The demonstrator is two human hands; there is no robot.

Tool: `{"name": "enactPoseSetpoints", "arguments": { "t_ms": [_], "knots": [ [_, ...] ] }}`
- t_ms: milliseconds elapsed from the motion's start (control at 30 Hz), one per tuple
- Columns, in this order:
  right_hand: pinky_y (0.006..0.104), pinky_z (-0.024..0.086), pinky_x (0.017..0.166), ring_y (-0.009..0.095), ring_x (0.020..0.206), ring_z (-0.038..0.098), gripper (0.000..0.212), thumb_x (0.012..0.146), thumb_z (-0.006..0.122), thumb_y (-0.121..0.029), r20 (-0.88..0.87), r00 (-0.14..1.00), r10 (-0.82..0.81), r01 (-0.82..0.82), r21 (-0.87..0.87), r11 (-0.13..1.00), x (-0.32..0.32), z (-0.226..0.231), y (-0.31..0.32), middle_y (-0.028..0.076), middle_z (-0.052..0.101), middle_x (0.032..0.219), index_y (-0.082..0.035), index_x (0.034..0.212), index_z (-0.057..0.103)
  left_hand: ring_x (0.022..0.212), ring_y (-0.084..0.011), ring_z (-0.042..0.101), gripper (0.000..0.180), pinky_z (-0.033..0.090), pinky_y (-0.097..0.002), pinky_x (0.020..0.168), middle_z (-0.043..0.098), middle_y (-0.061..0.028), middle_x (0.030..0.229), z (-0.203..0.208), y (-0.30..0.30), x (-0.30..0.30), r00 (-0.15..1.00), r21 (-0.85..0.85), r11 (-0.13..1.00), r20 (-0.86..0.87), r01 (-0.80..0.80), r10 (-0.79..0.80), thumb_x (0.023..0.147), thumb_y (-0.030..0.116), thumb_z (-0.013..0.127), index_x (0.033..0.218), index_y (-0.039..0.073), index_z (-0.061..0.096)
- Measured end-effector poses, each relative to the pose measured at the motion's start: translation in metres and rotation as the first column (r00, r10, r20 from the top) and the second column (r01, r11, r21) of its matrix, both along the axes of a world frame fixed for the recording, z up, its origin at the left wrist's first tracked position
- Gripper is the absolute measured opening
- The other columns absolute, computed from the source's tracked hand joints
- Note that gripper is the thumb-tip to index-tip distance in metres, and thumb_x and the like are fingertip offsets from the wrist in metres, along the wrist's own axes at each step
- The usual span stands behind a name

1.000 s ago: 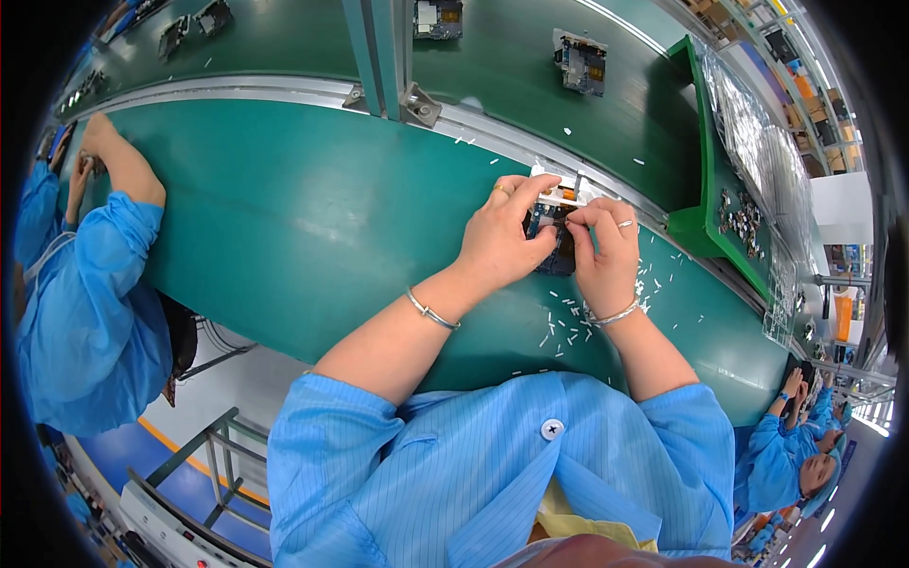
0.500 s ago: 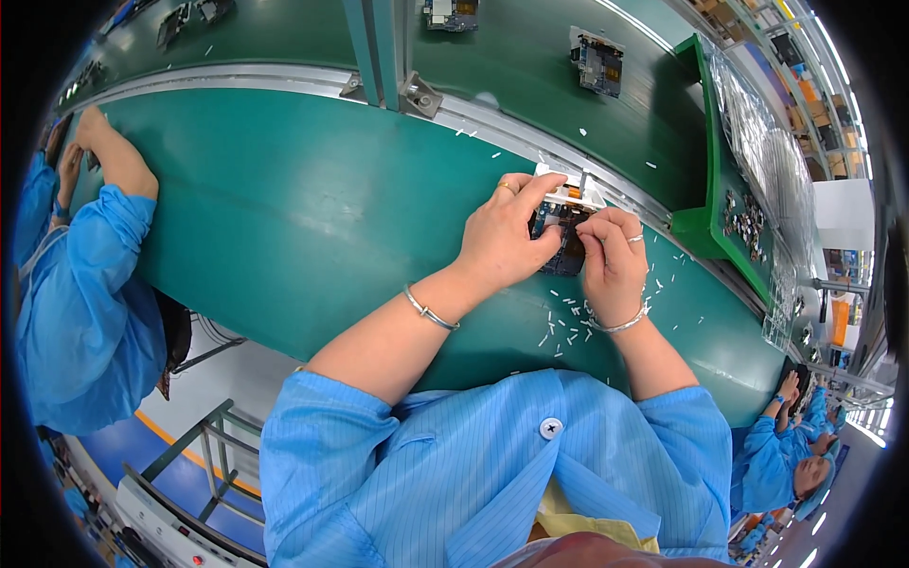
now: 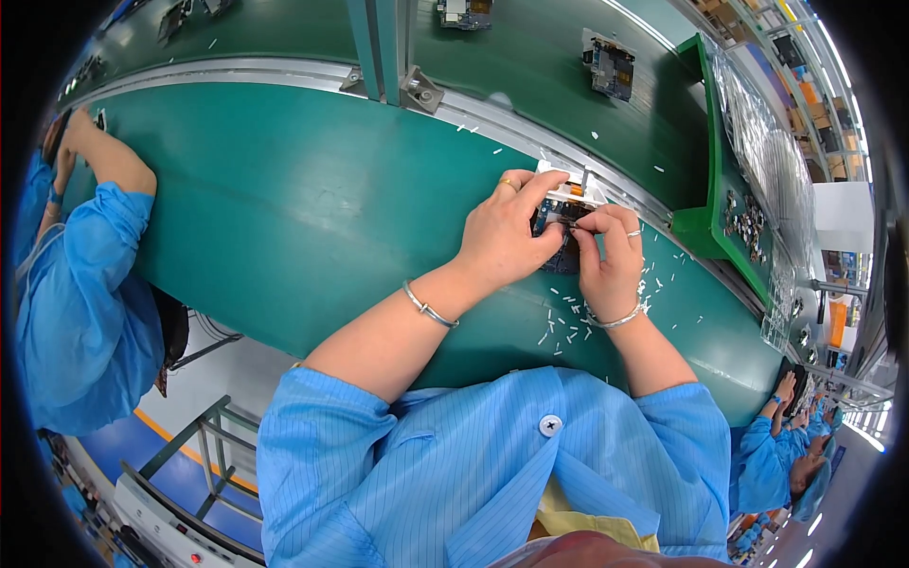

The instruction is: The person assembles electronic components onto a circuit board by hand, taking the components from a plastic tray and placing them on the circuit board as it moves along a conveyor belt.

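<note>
A dark circuit board assembly (image 3: pixel 566 257) with a white frame piece (image 3: pixel 589 195) and an orange flex strip sits at the far edge of the green table. My left hand (image 3: pixel 507 227) grips it from the left, fingers over its far side and thumb on its face. Over the board's right part, my right hand (image 3: pixel 611 248) is closed in a pinch, thumb against fingertips; whatever lies between them is too small or hidden to name. Many small white strips (image 3: pixel 571 333) are scattered on the table, close to my right wrist.
Beyond a metal rail, a dark green belt carries more board assemblies (image 3: pixel 609 68). A green tray (image 3: pixel 696 222) with small parts and clear plastic stands at the right. A metal post (image 3: pixel 374 52) rises behind the table. Co-workers in blue (image 3: pixel 90 312) sit at left and right.
My right hand has shifted slightly left over the board, its pinch kept. The left hand stays put. The board assemblies on the belt have moved to the right.
</note>
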State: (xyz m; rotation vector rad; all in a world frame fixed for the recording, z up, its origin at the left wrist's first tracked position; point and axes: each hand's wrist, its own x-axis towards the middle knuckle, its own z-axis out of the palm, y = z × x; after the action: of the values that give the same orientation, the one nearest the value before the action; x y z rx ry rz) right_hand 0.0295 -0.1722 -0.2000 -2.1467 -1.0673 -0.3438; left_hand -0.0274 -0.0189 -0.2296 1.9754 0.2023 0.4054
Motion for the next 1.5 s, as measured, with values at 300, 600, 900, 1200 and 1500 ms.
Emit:
{"name": "enactPoseSetpoints", "arguments": {
  "t_ms": [300,600,900,1200,1500],
  "knots": [
    [0.0361,0.049,0.076,0.029,0.088,0.058,0.021,0.072,0.067,0.009,0.042,0.994,0.099,-0.098,-0.025,0.995,0.003,0.008,-0.009,0.013,0.059,0.096,-0.001,0.088,0.059,0.071,-0.0147,0.058,0.055,0.05,-0.0272,0.063,0.054,-0.0068,0.117,0.0,-0.001,-0.003,1.0,-0.001,1.0,-0.008,0.001,-0.001,0.075,0.013,0.068,0.128,0.021,0.055],
    [0.0372,0.048,0.076,0.028,0.089,0.059,0.026,0.062,0.068,0.009,0.192,0.963,0.189,-0.174,-0.092,0.98,0.005,-0.003,-0.015,0.009,0.061,0.096,-0.002,0.085,0.061,0.073,-0.0149,0.056,0.056,0.049,-0.0279,0.065,0.053,-0.0059,0.118,0.0,-0.002,-0.004,1.0,0.01,1.0,0.011,0.007,-0.007,0.075,0.011,0.067,0.129,0.021,0.054],
    [0.0378,0.048,0.076,0.029,0.089,0.059,0.025,0.064,0.068,0.008,0.172,0.96,0.219,-0.203,-0.107,0.973,0.007,0.0,-0.014,0.01,0.06,0.096,-0.003,0.085,0.06,0.069,-0.0146,0.056,0.056,0.049,-0.0282,0.064,0.053,-0.0065,0.119,0.001,-0.001,-0.003,1.0,0.006,1.0,0.014,0.015,-0.015,0.075,0.011,0.067,0.129,0.02,0.054],
    [0.0372,0.048,0.079,0.03,0.091,0.057,0.022,0.071,0.067,0.007,-0.042,0.985,0.164,-0.167,-0.074,0.983,0.005,0.011,-0.007,0.012,0.059,0.096,-0.002,0.088,0.058,0.097,-0.0342,0.061,0.053,0.052,-0.0403,0.079,0.051,-0.0148,0.12,0.004,-0.001,-0.004,0.998,-0.031,0.999,-0.041,0.044,-0.045,0.075,0.017,0.064,0.127,0.02,0.053],
    [0.0365,0.048,0.077,0.031,0.089,0.057,0.02,0.074,0.065,0.008,-0.087,0.993,0.075,-0.087,-0.147,0.985,0.008,0.02,-0.005,0.015,0.056,0.097,0.0,0.09,0.055,0.066,-0.0144,0.056,0.056,0.049,-0.0278,0.063,0.053,-0.0071,0.118,-0.001,-0.002,-0.003,1.0,0.015,1.0,-0.001,0.001,-0.001,0.075,0.012,0.067,0.129,0.019,0.054]
  ]
}}
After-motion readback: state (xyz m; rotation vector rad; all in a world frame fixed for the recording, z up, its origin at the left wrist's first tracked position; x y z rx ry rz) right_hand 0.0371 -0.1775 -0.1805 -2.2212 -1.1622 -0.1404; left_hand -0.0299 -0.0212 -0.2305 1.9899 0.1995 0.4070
